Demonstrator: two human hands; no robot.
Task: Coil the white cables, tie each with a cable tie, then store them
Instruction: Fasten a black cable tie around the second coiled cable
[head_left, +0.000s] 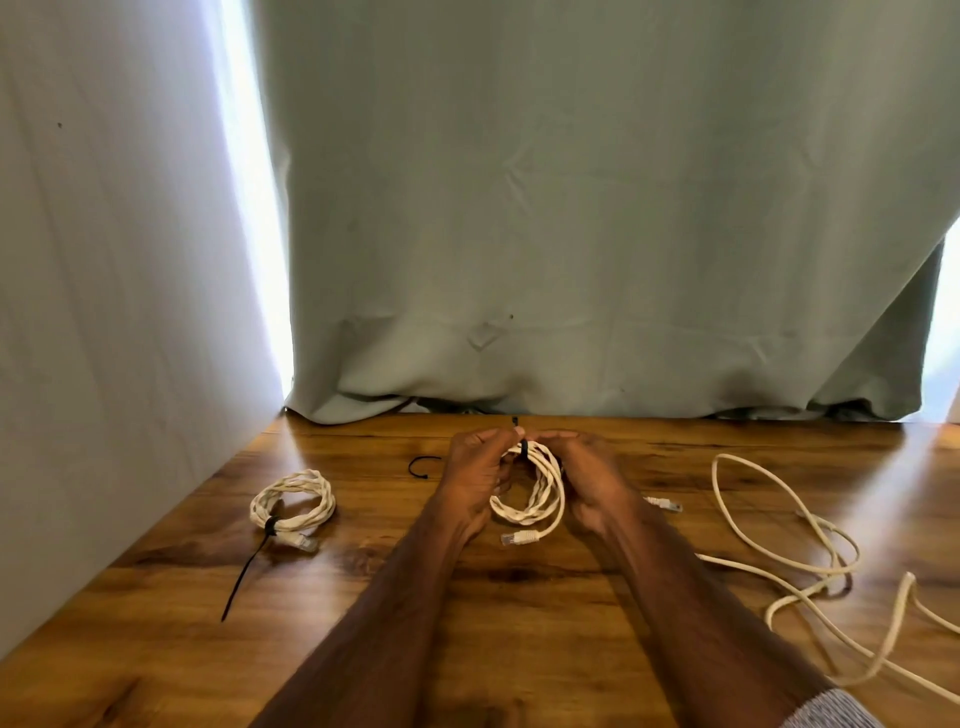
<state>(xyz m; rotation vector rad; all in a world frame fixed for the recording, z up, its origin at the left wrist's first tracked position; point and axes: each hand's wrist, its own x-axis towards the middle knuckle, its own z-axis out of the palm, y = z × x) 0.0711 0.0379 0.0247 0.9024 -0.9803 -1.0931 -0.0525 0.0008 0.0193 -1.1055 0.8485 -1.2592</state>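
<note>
While held up just over the wooden table (519, 623), coiled white cable (530, 493) sits btwn both hands, black cable tie (523, 448) wrapped round its top, tie tail poking up. Left hand (475, 478) fingers closed on coil's left side w/ thumb and fingertip pinching near the tie; right hand (592, 480) fingers curled shut on coil's right side. RJ45-type plug (519, 538) dangling below the coil. Left of that coil, resting on table: second coiled cable (293, 506), already tied w/ long black tie tail (244, 582) sticking toward near edge. Just behind-left of held coil, spare black tie (422, 465) lying curved. Right of held coil, loose white cable (810, 566) sprawled uncoiled. Behind the coil, grey curtain (597, 208).
</note>
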